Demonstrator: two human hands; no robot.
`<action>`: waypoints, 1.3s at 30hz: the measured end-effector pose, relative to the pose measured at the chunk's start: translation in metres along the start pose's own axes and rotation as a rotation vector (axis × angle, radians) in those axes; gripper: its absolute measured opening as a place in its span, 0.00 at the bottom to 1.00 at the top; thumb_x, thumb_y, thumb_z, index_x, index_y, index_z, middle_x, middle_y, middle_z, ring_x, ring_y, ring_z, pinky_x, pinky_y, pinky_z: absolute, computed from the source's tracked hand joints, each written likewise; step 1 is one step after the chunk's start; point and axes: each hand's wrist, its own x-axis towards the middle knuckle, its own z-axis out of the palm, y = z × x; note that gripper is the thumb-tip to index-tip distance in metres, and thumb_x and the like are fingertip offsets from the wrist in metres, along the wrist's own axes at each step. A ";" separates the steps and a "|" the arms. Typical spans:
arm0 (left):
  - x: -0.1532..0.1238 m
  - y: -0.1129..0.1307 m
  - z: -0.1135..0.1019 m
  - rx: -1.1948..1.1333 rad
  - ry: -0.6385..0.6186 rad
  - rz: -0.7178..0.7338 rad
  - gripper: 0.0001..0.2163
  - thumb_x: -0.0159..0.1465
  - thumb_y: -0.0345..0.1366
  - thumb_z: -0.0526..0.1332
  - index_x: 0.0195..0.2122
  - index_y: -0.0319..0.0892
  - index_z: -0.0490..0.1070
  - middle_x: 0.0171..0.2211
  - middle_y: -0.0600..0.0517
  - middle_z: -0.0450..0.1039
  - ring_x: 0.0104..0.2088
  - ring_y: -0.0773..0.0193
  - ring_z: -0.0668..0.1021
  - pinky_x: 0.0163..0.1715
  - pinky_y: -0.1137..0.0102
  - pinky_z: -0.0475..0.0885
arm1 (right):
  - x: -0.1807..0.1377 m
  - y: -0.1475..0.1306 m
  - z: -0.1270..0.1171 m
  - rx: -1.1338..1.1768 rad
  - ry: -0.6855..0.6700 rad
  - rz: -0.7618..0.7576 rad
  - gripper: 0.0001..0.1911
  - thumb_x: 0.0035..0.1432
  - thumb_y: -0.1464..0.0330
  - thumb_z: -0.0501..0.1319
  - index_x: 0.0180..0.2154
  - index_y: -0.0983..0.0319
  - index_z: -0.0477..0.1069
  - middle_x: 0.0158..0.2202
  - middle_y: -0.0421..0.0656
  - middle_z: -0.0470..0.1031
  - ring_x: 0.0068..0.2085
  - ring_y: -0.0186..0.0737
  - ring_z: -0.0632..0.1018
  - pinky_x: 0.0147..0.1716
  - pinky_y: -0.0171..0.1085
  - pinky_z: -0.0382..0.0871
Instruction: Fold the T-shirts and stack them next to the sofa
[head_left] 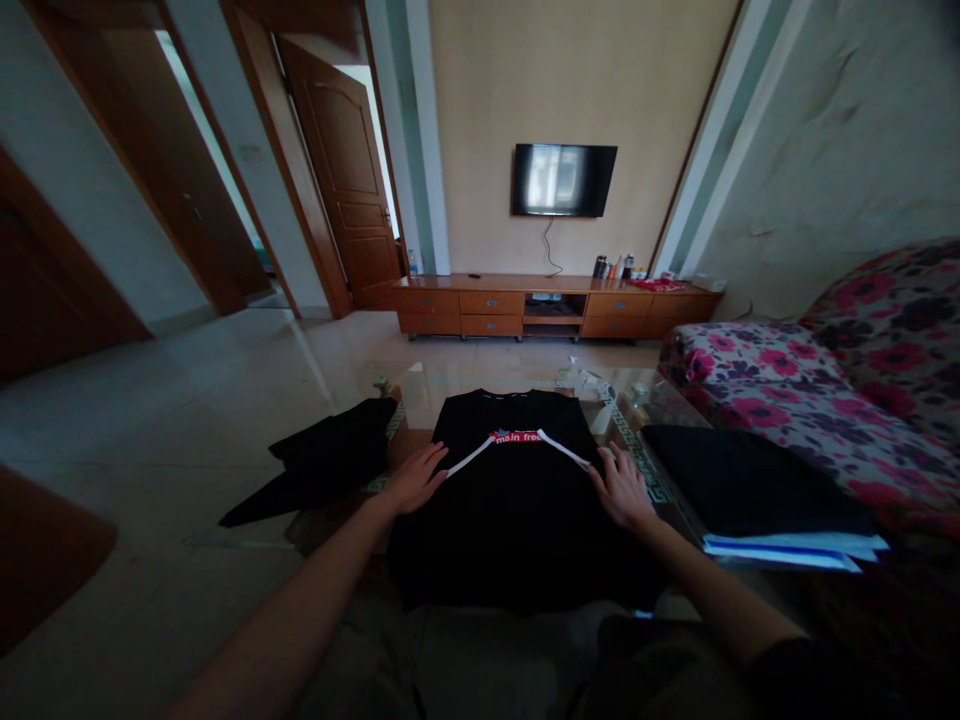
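Observation:
A black T-shirt [517,500] with a red and white print lies spread flat on a glass coffee table [420,385] in front of me. My left hand [415,479] rests flat on the shirt's left edge, fingers stretched out. Over on the shirt's right edge, my right hand [622,488] also lies flat with its fingers apart. Neither hand grips anything.
A crumpled black garment [322,460] hangs over the table's left side. A folded dark stack [742,480] on white and blue cloth sits at the right. A floral sofa [825,380] stands on the right, a wooden TV cabinet [555,305] and wall TV [564,180] ahead.

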 end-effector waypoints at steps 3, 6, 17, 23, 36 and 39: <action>-0.019 -0.005 -0.017 -0.028 0.022 0.013 0.27 0.70 0.48 0.54 0.66 0.40 0.63 0.67 0.40 0.62 0.65 0.53 0.66 0.65 0.59 0.59 | -0.011 0.009 -0.013 0.014 -0.055 0.028 0.31 0.67 0.54 0.52 0.66 0.60 0.59 0.67 0.55 0.59 0.64 0.59 0.65 0.59 0.55 0.62; -0.034 -0.003 -0.036 -0.076 0.001 -0.023 0.19 0.68 0.45 0.54 0.52 0.39 0.73 0.50 0.42 0.75 0.51 0.54 0.76 0.53 0.62 0.68 | -0.016 0.018 -0.033 0.116 -0.159 0.053 0.23 0.65 0.58 0.57 0.58 0.60 0.69 0.56 0.53 0.72 0.55 0.52 0.75 0.53 0.46 0.67; -0.110 0.000 -0.049 -0.637 -0.782 -0.397 0.26 0.60 0.62 0.56 0.26 0.41 0.72 0.18 0.53 0.67 0.17 0.65 0.67 0.22 0.70 0.61 | -0.055 0.041 -0.050 0.409 -0.830 0.302 0.21 0.63 0.55 0.56 0.26 0.62 0.73 0.19 0.45 0.75 0.17 0.36 0.73 0.16 0.30 0.62; -0.141 -0.008 -0.030 -0.622 -1.188 -0.495 0.23 0.54 0.61 0.62 0.30 0.43 0.73 0.26 0.46 0.76 0.23 0.57 0.76 0.27 0.64 0.69 | -0.077 0.059 -0.045 0.216 -1.389 0.347 0.24 0.52 0.49 0.63 0.24 0.64 0.77 0.24 0.52 0.78 0.23 0.47 0.80 0.18 0.38 0.72; -0.140 -0.005 0.009 -0.617 -0.962 -0.549 0.25 0.48 0.58 0.66 0.39 0.44 0.72 0.38 0.47 0.76 0.33 0.52 0.82 0.33 0.62 0.74 | -0.091 0.076 -0.023 0.067 -1.298 0.395 0.13 0.46 0.56 0.68 0.27 0.60 0.75 0.29 0.46 0.77 0.33 0.51 0.82 0.27 0.44 0.75; -0.140 0.000 0.011 -0.621 -0.932 -0.554 0.26 0.48 0.61 0.64 0.34 0.43 0.71 0.33 0.46 0.76 0.32 0.51 0.81 0.34 0.59 0.74 | -0.096 0.071 -0.029 0.167 -1.289 0.442 0.14 0.46 0.56 0.67 0.28 0.60 0.76 0.29 0.47 0.78 0.31 0.48 0.81 0.24 0.40 0.73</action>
